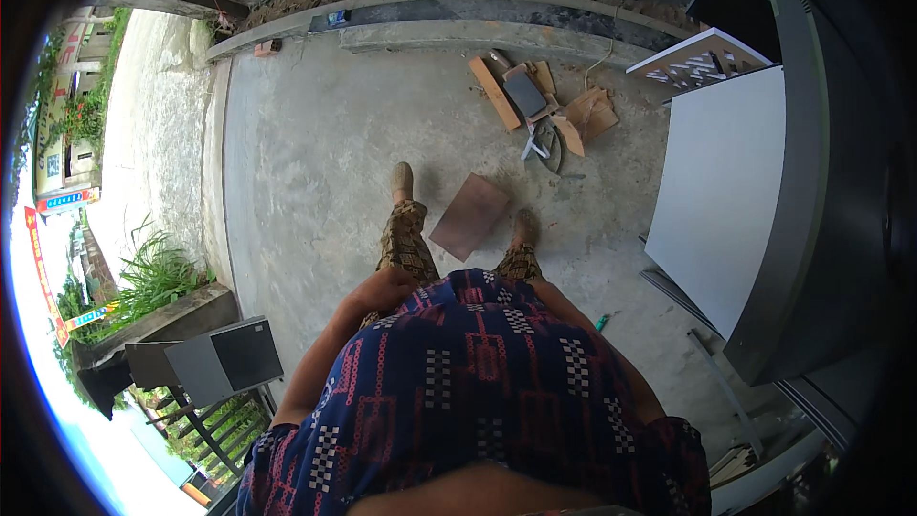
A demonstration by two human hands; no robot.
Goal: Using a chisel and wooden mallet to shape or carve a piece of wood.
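Note:
My left hand (387, 289) rests at the front of my waist, at the hem of my dark blue patterned shirt (482, 344) and over my patterned trousers (406, 239). Its fingers look curled in, and whatever they may hold is hidden. On the other side my right forearm (573, 313) reaches to the same hem; the right hand's fingers are covered by the shirt. Between my feet a flat reddish-brown slab (471, 217) lies on the concrete floor (325, 134).
Ahead lies a pile of cardboard pieces (587, 119) with a dark flat box (524, 94). A large white-and-grey panelled unit (726, 191) stands at right. A grey box (224, 361) is at left by a low wall (162, 320). A small green item (601, 323) lies right.

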